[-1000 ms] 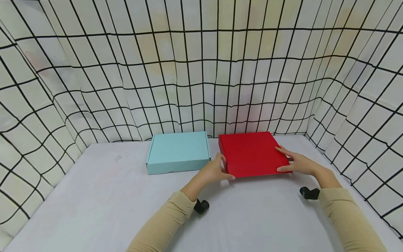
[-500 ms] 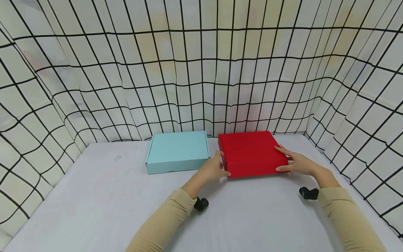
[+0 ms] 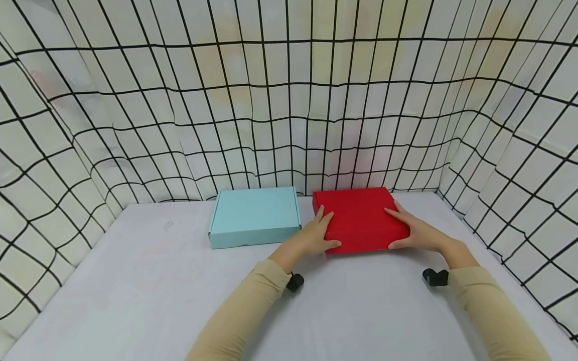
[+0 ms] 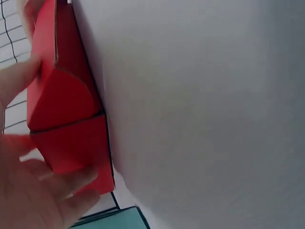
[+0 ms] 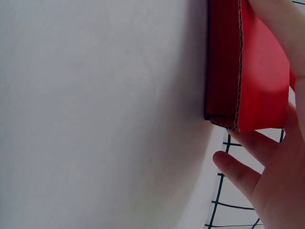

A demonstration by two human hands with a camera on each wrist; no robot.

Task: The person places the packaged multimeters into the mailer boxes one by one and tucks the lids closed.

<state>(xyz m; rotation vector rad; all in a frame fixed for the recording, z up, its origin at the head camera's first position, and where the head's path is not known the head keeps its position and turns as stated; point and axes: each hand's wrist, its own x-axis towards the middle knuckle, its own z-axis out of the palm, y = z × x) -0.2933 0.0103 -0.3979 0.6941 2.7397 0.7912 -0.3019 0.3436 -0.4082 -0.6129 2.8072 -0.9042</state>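
Note:
A red cardboard box (image 3: 356,210) lies at the back right of the white table. My left hand (image 3: 313,234) is at its left front corner, fingers spread along the left side and lid, thumb on the front flap (image 4: 47,100). At the right front corner, my right hand (image 3: 413,233) has its fingers at the side and lid and its thumb on the front. The flap slopes down over the front; its raw cardboard edge stands off the wall in both wrist views, with a dark gap behind it in the right wrist view.
Just left of the red box lies a closed light blue box (image 3: 257,210). White walls with a black grid (image 3: 289,120) rise behind and at both sides. A small black device (image 3: 295,282) shows at the left wrist, another device (image 3: 435,277) at the right.
The red box's front flap has folded from sticking out forward to sloping down. My left hand's fingers have moved onto the lid, and my right hand has shifted inward to the left.

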